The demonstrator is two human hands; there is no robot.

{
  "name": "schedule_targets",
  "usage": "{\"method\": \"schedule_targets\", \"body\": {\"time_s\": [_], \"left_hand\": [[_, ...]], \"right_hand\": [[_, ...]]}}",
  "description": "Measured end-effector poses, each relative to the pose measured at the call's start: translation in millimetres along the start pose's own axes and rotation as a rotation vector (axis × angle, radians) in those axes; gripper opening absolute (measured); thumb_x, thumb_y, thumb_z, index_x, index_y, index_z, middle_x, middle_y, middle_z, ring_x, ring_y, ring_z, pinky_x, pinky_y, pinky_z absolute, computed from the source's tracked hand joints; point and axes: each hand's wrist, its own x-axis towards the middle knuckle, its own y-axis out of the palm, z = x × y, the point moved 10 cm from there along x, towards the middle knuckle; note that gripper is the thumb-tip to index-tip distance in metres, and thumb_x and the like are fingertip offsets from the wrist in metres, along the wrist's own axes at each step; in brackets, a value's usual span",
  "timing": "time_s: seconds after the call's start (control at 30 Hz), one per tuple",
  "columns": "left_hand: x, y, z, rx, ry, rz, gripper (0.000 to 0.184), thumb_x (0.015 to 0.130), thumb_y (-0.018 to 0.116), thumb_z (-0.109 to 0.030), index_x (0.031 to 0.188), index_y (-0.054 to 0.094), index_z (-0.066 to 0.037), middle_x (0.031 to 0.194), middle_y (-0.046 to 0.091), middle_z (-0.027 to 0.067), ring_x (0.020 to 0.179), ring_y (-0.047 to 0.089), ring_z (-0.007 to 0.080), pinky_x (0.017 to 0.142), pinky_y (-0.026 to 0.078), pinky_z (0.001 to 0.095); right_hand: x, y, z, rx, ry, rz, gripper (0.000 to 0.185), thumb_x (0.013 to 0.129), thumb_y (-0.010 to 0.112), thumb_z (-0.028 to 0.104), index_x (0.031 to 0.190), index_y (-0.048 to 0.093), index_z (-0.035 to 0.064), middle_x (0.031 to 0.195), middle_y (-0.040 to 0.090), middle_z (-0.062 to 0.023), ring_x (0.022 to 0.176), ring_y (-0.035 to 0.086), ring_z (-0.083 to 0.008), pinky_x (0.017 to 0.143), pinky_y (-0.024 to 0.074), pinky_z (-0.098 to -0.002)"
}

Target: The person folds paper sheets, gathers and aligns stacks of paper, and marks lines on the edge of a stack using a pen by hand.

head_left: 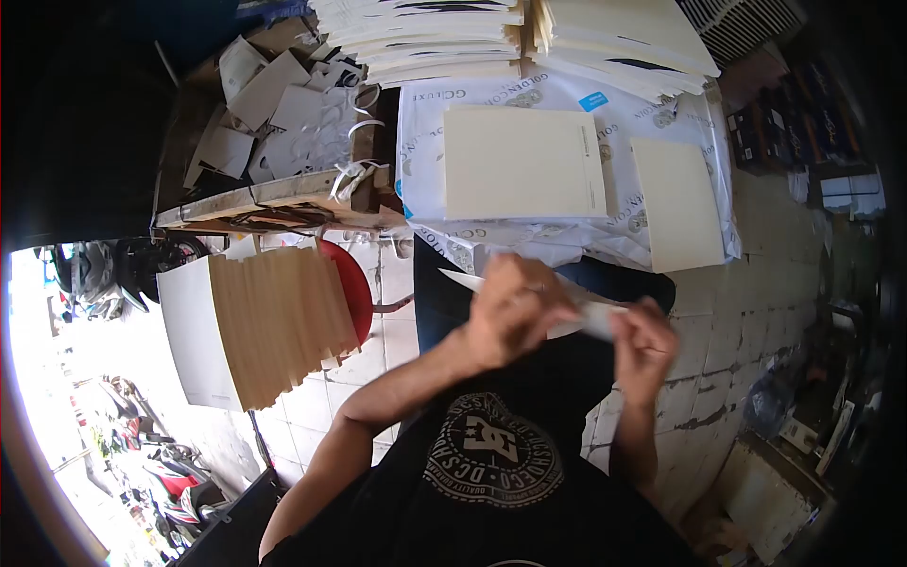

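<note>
Left hand (518,312) and right hand (646,348) pinch a motion-blurred white sheet (597,323), its handling apparently unfinished, before a paper-wrapped tabletop (423,194) bearing cream cards (524,161) and paper stacks (430,45), done or pending unclear.

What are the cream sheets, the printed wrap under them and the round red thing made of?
Cream sheets: probably card, matte; they lie flat with straight edges. Wrap: thin paper or plastic, crinkly; its front is creased. Round red thing: maybe plastic; it looks smooth and evenly coloured.
</note>
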Motion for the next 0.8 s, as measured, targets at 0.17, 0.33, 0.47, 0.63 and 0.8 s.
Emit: {"method": "schedule_targets", "body": {"time_s": [0.17, 0.33, 0.47, 0.63, 0.8], "left_hand": [[21, -152, 112, 0.614, -0.187, -0.353, 0.008, 0.081, 0.070, -0.004, 0.087, 0.065, -0.003, 0.077, 0.067, 0.0064, 0.068, 0.061, 0.0159, 0.064, 0.047, 0.0281], [11, -254, 196, 1.019, -0.365, -0.515, 0.023, 0.083, 0.075, -0.012, 0.103, 0.067, -0.004, 0.084, 0.068, 0.0060, 0.072, 0.064, 0.0197, 0.067, 0.049, 0.0335], [-6, -226, 182, 0.829, -0.453, -0.438, 0.021, 0.085, 0.072, -0.010, 0.104, 0.068, -0.004, 0.087, 0.069, 0.0073, 0.072, 0.063, 0.0175, 0.069, 0.049, 0.0324], [-35, -92, 134, 0.291, -0.613, 0.104, 0.018, 0.076, 0.081, -0.009, 0.088, 0.070, -0.001, 0.080, 0.068, 0.0083, 0.065, 0.061, 0.0150, 0.061, 0.049, 0.0271], [-40, -90, 137, 0.381, -0.662, 0.040, 0.021, 0.071, 0.084, -0.008, 0.086, 0.072, -0.001, 0.078, 0.070, 0.0079, 0.064, 0.065, 0.0142, 0.059, 0.049, 0.0270]], "right_hand": [[-8, -149, 40, -0.078, -0.324, -0.170, 0.023, 0.095, 0.058, 0.017, 0.108, 0.060, -0.0013, 0.083, 0.064, -0.0130, 0.078, 0.062, -0.0203, 0.070, 0.0498, -0.0341], [-11, -186, 56, -0.354, -0.529, -0.359, 0.034, 0.098, 0.053, 0.019, 0.124, 0.048, -0.0015, 0.117, 0.056, -0.0199, 0.106, 0.056, -0.0278, 0.092, 0.0444, -0.0419], [52, -117, -60, 0.323, 0.072, -0.350, 0.044, 0.095, 0.059, 0.009, 0.134, 0.045, -0.0036, 0.114, 0.062, -0.0114, 0.099, 0.060, -0.0149, 0.083, 0.0491, -0.0304], [80, -14, -112, 0.328, 0.242, -0.247, 0.027, 0.094, 0.064, 0.011, 0.116, 0.061, -0.0049, 0.101, 0.066, -0.0038, 0.093, 0.058, -0.0079, 0.079, 0.0454, -0.0249], [99, 23, -104, 0.314, 0.185, -0.281, 0.024, 0.094, 0.064, 0.010, 0.113, 0.063, -0.0053, 0.099, 0.067, -0.0050, 0.092, 0.060, -0.0094, 0.083, 0.0468, -0.0244]]}}
